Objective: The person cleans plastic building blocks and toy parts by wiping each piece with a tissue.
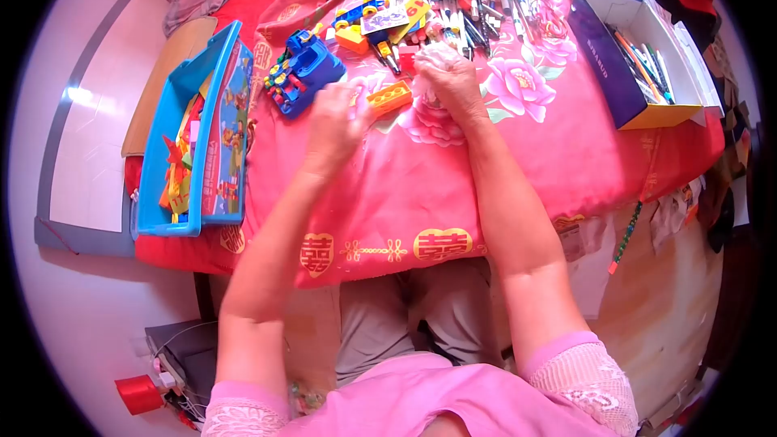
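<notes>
My left hand (333,131) is bent over the red bedspread, its fingertips at the left end of an orange toy brick (390,98) with studs, which it seems to pinch. My right hand (453,81) reaches into the near edge of a heap of pens and toy bricks. Its fingers are curled and washed out by light, so what they grip is unclear. A red brick (407,63) lies just left of those fingers. Beyond my left hand stands a blue toy piece (312,69) with small colourful parts on its left side. Several pens (477,28) lie past my right hand.
A light-blue plastic box (174,222) with colourful toy pieces stands at the left. On the right is a dark-blue open carton (597,61) with pens inside. The flowered red bedspread (388,186) drapes over the near edge. Cards (386,19) lie on the heap.
</notes>
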The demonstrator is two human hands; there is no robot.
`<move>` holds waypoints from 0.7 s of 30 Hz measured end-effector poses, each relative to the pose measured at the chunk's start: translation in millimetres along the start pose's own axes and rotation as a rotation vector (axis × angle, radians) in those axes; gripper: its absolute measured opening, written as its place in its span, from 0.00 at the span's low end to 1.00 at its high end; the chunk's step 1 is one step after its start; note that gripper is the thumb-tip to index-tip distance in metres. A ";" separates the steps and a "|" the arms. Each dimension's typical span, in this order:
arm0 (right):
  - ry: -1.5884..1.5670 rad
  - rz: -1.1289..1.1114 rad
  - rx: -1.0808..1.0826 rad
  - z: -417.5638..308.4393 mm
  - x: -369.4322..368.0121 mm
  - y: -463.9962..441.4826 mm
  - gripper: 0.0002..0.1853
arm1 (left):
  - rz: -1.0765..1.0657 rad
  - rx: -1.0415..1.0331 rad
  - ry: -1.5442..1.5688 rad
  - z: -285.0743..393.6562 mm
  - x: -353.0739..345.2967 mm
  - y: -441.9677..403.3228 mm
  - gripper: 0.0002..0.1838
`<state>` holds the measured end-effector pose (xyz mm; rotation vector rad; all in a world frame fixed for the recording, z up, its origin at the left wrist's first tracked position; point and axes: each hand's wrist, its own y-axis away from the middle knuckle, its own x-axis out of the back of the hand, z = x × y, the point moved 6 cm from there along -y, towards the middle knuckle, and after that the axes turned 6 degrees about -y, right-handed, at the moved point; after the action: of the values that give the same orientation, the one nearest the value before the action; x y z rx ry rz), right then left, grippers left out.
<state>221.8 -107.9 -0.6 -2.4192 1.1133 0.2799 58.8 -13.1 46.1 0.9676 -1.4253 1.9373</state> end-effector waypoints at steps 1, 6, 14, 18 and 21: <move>0.034 -0.041 0.012 0.3 -1.8 -0.4 0.07 | -0.016 0.002 -0.035 11.1 -15.9 0.2 0.19; 0.115 -0.137 0.018 5.9 -7.8 -6.3 0.09 | -0.266 0.313 0.558 -11.5 -66.5 -7.5 0.19; 0.308 -0.136 0.063 3.4 -24.7 -1.3 0.12 | -0.352 0.735 1.749 -29.8 -73.9 17.3 0.16; 0.390 -0.049 0.141 2.3 -30.9 1.8 0.12 | -0.314 0.844 1.874 -30.4 -78.9 18.2 0.18; 0.431 0.039 0.224 -3.3 -41.7 4.1 0.11 | -0.301 0.933 1.861 -33.9 -82.4 17.0 0.18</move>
<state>191.5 -84.1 16.1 -2.3130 1.2913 -0.3558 86.9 13.5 -36.0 -0.4956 0.6492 1.9490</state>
